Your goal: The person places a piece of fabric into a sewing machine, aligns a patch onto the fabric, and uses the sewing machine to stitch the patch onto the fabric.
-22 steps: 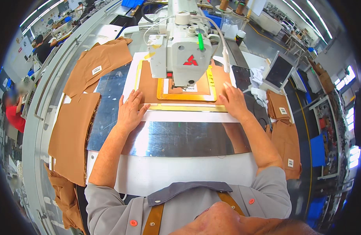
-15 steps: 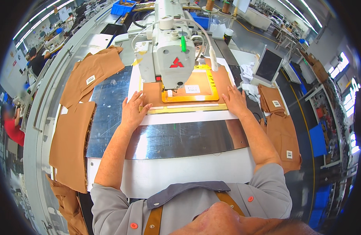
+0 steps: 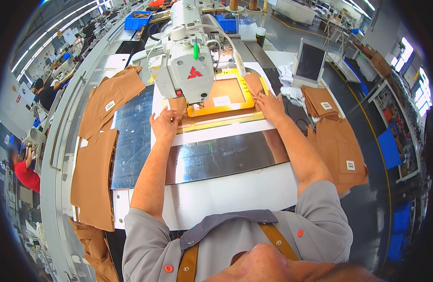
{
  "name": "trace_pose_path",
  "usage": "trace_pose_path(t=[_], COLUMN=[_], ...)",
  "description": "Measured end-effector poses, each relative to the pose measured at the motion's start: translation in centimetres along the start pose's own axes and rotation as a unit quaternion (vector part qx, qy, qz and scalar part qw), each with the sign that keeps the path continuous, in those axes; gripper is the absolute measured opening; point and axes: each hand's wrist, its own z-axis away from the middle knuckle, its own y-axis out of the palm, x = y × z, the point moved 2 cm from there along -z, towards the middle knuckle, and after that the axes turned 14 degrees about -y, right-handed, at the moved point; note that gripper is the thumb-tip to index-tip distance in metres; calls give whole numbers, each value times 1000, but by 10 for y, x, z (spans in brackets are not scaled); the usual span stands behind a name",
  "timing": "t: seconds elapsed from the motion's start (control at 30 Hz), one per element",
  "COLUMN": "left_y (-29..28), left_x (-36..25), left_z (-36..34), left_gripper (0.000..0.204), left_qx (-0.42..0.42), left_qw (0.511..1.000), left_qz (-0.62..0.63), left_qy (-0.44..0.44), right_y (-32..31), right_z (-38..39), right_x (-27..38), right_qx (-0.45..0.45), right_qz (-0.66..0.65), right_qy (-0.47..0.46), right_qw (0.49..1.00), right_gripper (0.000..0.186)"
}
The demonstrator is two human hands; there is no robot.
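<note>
In front of me a brown fabric piece (image 3: 227,88) lies under the yellow-edged frame (image 3: 247,102) of a white sewing machine (image 3: 190,70). A small white label (image 3: 221,101) shows on the fabric inside the frame. My left hand (image 3: 165,126) is at the fabric's left edge, fingers bent and closed on it. At the right edge, my right hand (image 3: 273,109) pinches the fabric, which is creased and raised beside the frame. The fingertips of both hands are partly hidden.
Brown fabric pieces (image 3: 92,178) are stacked at the left, and more labelled brown pieces (image 3: 336,150) at the right. A shiny metal plate (image 3: 226,157) lies nearer me. A dark screen (image 3: 310,61) stands back right, by crumpled white material (image 3: 291,91). A co-worker in red (image 3: 27,176) is far left.
My fingers have gone from spread flat to bent at the fabric's edges. The right side of the fabric has become creased and raised. The whole view has shifted and tilted slightly.
</note>
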Motion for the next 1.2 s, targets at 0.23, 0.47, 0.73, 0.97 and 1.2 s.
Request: trace_pose_path(t=[0.23, 0.47, 0.73, 0.97, 1.2], left_y=[-50, -99, -90, -85, -83], left_x=[-25, -4, -7, -6, -5], left_z=[82, 189, 228, 231, 232], left_gripper=[13, 34, 105, 101, 100], left_qx=[-93, 131, 154, 129, 113], left_qw=[990, 986, 980, 980, 983], left_qz=[-4, -40, -90, -123, -115], left_qy=[108, 99, 93, 91, 92], right_y=[-66, -85, -76, -65, -63], right_z=[70, 177, 202, 205, 206], right_x=[13, 35, 40, 39, 41], right_qx=[-14, 94, 6, -17, -32], right_qz=[81, -91, -92, -77, -54], right_qy=[-66, -134, -73, -80, -83], right_qw=[994, 982, 993, 994, 995], right_gripper=[31, 39, 69, 64, 62])
